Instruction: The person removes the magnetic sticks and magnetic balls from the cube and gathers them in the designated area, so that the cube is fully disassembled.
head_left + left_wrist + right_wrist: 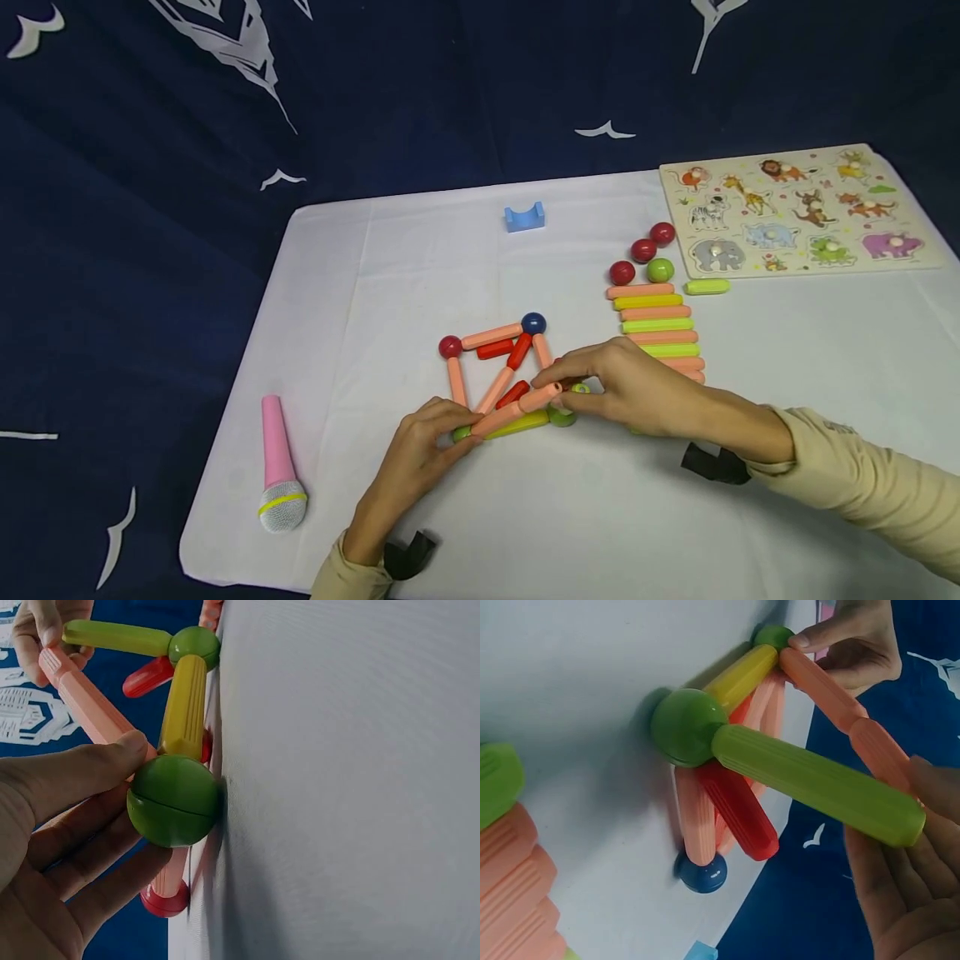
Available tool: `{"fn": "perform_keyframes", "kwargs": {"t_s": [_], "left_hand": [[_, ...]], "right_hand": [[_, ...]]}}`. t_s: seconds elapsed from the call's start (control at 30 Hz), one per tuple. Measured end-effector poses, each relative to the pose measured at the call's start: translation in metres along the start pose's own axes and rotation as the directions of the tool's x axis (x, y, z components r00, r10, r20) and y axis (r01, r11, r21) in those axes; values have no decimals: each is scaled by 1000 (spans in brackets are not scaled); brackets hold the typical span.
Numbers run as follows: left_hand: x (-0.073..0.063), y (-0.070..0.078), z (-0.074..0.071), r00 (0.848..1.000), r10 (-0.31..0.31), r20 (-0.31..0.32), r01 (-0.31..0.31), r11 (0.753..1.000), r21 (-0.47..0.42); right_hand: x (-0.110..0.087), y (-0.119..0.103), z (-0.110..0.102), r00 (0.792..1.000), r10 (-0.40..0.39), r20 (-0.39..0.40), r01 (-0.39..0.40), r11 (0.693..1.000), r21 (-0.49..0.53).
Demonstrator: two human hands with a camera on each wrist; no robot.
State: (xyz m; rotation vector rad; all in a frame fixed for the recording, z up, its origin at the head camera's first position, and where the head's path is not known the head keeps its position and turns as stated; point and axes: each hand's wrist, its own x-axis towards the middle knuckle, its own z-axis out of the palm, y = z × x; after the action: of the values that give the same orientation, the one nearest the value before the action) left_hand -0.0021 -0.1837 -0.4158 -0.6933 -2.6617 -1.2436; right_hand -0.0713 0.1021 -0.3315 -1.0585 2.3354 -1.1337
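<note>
A frame of toy building rods and balls lies on the white table. Its corners are a red ball [450,347], a blue ball [533,323] and two green balls, with a yellow rod [742,679] joining the green pair. My left hand [427,442] pinches the lower end of a salmon rod [97,709] at the near-left green ball [172,799]. This rod, end to end with a second salmon one, slants upward. My right hand [637,387] holds the upper end, its fingers also by the tip of a light green rod [817,784] rising from the other green ball [686,727].
Right of the frame, several rods [656,313] lie in a row below red balls [643,250] and a green ball [660,270]. An animal puzzle board [810,212] lies at the back right, a blue cradle-shaped block [524,218] at the back, a pink toy microphone [279,467] at left.
</note>
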Motion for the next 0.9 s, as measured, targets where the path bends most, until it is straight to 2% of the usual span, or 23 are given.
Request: {"fn": "perform_keyframes", "kwargs": {"t_s": [0.1, 0.27, 0.4, 0.5, 0.53, 0.6, 0.7, 0.8, 0.9], "left_hand": [[0, 0, 0, 1000, 5, -3, -5, 1000, 12], [1, 1, 0, 1000, 4, -8, -4, 1000, 29], [1, 1, 0, 1000, 0, -3, 0, 999, 36], [1, 0, -1, 1000, -1, -2, 1, 999, 37], [1, 0, 0, 1000, 1, -1, -1, 999, 35], [1, 0, 0, 1000, 3, -1, -3, 999, 34], [2, 0, -1, 1000, 7, 1, -7, 1000, 29], [2, 0, -1, 1000, 5, 2, -5, 1000, 22], [1, 0, -1, 1000, 1, -1, -1, 1000, 20]], "right_hand": [[-1, 0, 0, 1000, -4, -23, 4, 1000, 2], [-6, -2, -12, 992, 41, -119, -45, 999, -25], [-16, 5, -32, 975, 118, -187, -120, 993, 1], [-27, 17, -50, 949, 220, -224, -210, 975, 70], [-33, 23, -56, 937, 258, -237, -243, 966, 88], [-43, 38, -69, 898, 361, -253, -341, 932, 120], [-61, 65, -88, 825, 505, -254, -483, 863, 149], [-76, 95, -104, 752, 612, -247, -592, 791, 156], [-85, 123, -112, 712, 660, -240, -644, 749, 152]]}}
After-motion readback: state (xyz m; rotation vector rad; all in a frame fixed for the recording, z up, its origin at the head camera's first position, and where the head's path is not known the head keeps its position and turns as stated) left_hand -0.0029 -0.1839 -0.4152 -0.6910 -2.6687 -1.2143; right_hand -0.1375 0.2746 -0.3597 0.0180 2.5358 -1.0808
